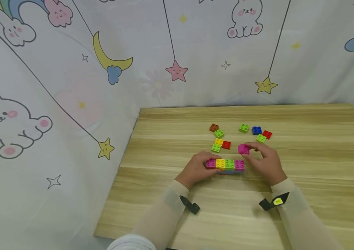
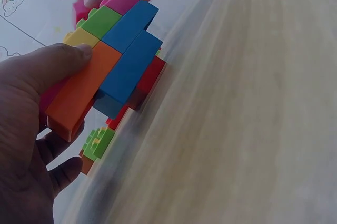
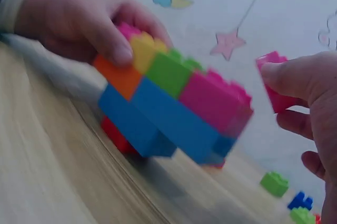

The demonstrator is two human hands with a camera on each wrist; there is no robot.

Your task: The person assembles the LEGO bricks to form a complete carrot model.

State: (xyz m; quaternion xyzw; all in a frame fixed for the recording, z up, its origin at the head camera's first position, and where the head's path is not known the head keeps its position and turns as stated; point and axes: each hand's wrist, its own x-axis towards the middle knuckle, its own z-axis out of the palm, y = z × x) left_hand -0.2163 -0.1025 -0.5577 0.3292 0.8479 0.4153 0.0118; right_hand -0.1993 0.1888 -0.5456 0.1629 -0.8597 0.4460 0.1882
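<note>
A built stack of toy bricks (image 1: pixel 229 164) stands on the table in front of the person. Its top row runs pink, yellow, green, pink; orange and blue bricks (image 3: pixel 171 119) lie beneath, with a red brick (image 2: pixel 151 80) at the bottom. My left hand (image 1: pixel 196 169) grips the stack's left end, thumb on the near side in the left wrist view. Between thumb and fingers of my right hand (image 1: pixel 267 162), a single pink brick (image 1: pixel 243 149) is pinched, held up just beyond the stack's right end and apart from it in the right wrist view.
Loose bricks lie behind the stack: a brown one (image 1: pixel 214 127), a yellow one (image 1: pixel 219 141), a blue one (image 1: pixel 256 130), plus several green and red ones. A printed curtain (image 1: pixel 214 86) hangs along the wooden table's (image 1: pixel 164 135) back and left edges.
</note>
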